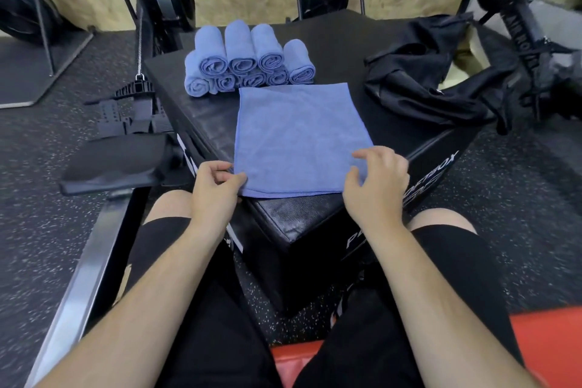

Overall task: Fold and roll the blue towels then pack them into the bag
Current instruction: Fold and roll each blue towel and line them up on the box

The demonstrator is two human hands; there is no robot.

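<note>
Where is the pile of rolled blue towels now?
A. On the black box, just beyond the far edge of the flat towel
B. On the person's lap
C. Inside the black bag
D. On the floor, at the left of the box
A: the rolled towels sit piled on the black box right behind the flat towel, while the bag lies apart at the right.

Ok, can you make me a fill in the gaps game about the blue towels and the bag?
1. The left hand pinches one ____ of the flat towel.
2. The stacked towels behind the flat one are already ____.
3. The black bag lies to the ____ of the flat towel.

Missing words: corner, rolled, right.
</note>
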